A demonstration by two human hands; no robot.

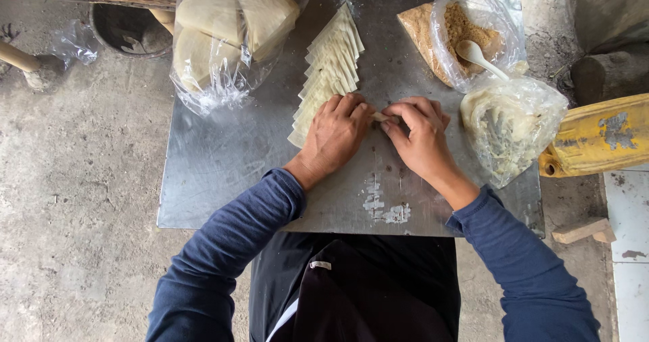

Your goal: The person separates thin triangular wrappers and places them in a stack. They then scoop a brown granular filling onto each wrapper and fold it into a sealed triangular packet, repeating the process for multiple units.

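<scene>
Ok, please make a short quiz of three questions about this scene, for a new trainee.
1. True or false: both hands, the left hand and the right hand, pinch one small pale piece between them.
2. Where does the white spoon rest? A) on the metal table B) in the open bag of brown crumbs
3. What lies in a fanned row just beyond the left hand?

Key: 1 true. 2 B. 3 the folded pale wrappers.

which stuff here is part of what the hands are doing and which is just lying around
In use: left hand, right hand, folded wrapper piece, row of folded pieces, filling bag with spoon, wrapper bag.
Lying about: yellow container, wood block, bucket.
</scene>
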